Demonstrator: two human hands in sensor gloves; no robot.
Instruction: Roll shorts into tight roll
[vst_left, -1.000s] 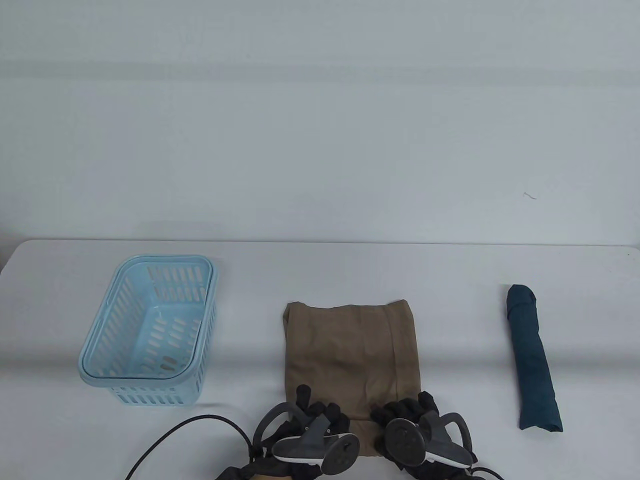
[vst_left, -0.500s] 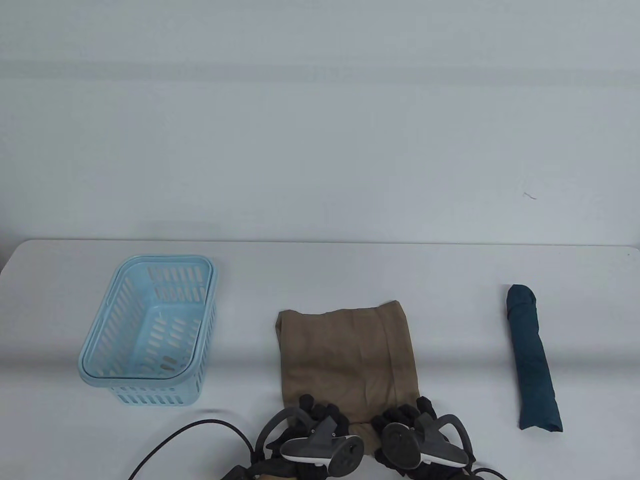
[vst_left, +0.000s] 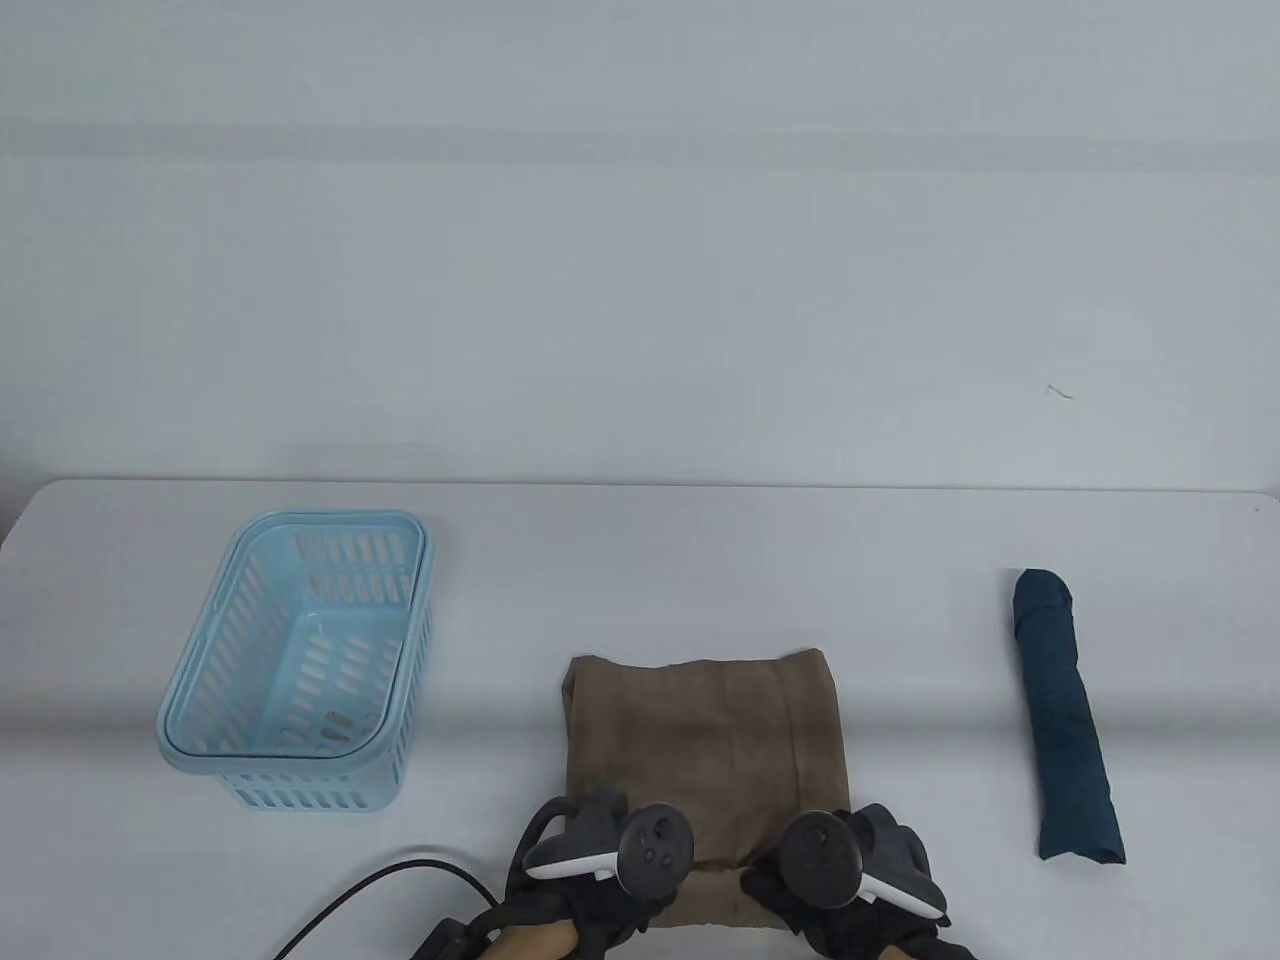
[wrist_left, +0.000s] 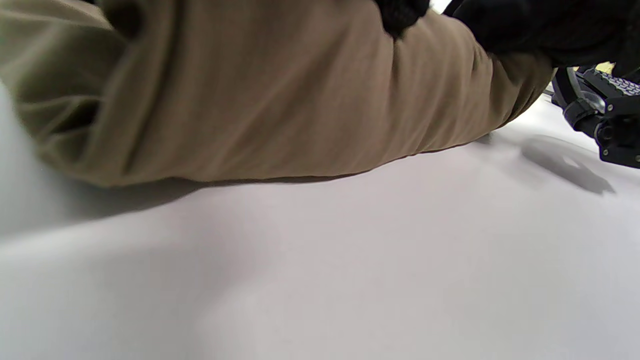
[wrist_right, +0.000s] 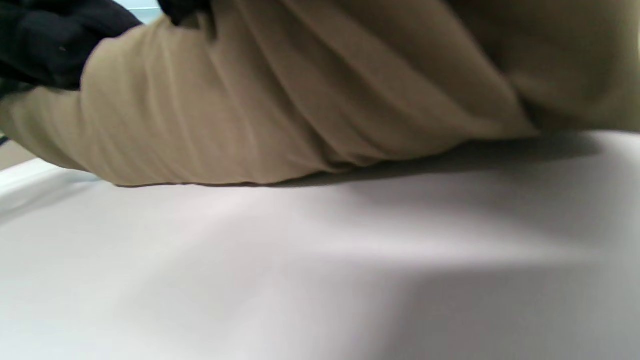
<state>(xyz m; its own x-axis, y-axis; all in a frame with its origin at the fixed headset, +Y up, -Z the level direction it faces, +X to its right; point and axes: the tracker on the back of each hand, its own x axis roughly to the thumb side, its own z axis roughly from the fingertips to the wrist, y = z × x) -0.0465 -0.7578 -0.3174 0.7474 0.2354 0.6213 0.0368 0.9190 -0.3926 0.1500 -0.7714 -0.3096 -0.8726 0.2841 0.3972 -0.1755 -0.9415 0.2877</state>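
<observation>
Both hands sit at the near end of the tan shorts: the left hand grips the near-left corner and the right hand grips the near-right corner, gloved fingers curled onto the cloth. Each carries a grey tracker on its back. In the wrist views the near edge of the shorts bulges into a thick fold resting on the surface, with dark glove fabric pressed into it from above.

The shorts lie folded into a rough rectangle on a plain white counter, close to its near edge. Left of the shorts, well apart, stands a pale blue slotted plastic basket. Right of the shorts, also well apart, lies a dark teal cloth roll, long and narrow, its length running away from the viewer. A black cable curves over the counter just left of the shorts' near end, beside the left hand.

Behind the shorts, past the counter's far edge, rises a bare pale grey wall with one small dark mark on it.
</observation>
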